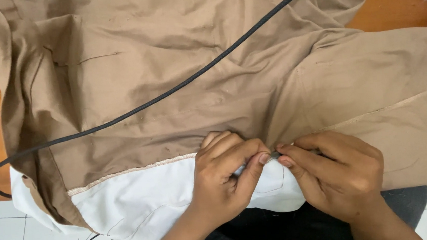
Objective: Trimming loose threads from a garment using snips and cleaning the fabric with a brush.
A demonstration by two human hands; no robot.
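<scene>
Fabric: soft, light tan cotton garment [169, 77] with white lining [149, 201]; likely limp, best pinched at the seam
Left hand [228, 177]: pinching the seam edge
Right hand [337, 173]: gripping a small metal tool [275, 155]

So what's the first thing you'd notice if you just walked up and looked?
Probably the two hands at the bottom middle: the left hand and right hand pinch one spot together where the big brown cloth meets its white lining. Next, the black cable slanting across the cloth from the top right down to a loop at the left edge.
</scene>
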